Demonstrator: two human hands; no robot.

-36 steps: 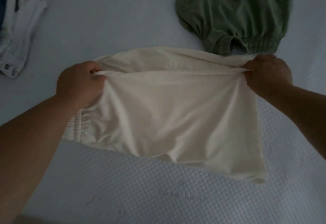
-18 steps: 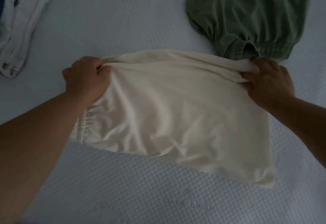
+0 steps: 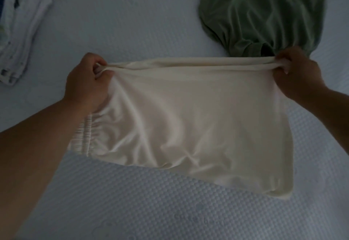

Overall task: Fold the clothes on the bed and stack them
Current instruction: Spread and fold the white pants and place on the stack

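Note:
A cream garment [image 3: 198, 122] with an elastic waistband at its left side is stretched out in front of me above the bed [image 3: 132, 202]. My left hand [image 3: 87, 86] grips its upper left corner. My right hand [image 3: 300, 75] pinches the upper right corner, pulling the top edge taut and straight. The lower part of the cloth hangs and rests on the mattress. A crumpled green garment [image 3: 264, 13] lies beyond my right hand at the far right.
A stack of folded white clothes [image 3: 20, 32] sits at the far left edge of the bed. The quilted white mattress surface spreads between the stack and the green garment and in front of me.
Both hands have lifted the cream garment's top edge off the bed and pulled it apart, so the edge is now taut and straight instead of lying slack.

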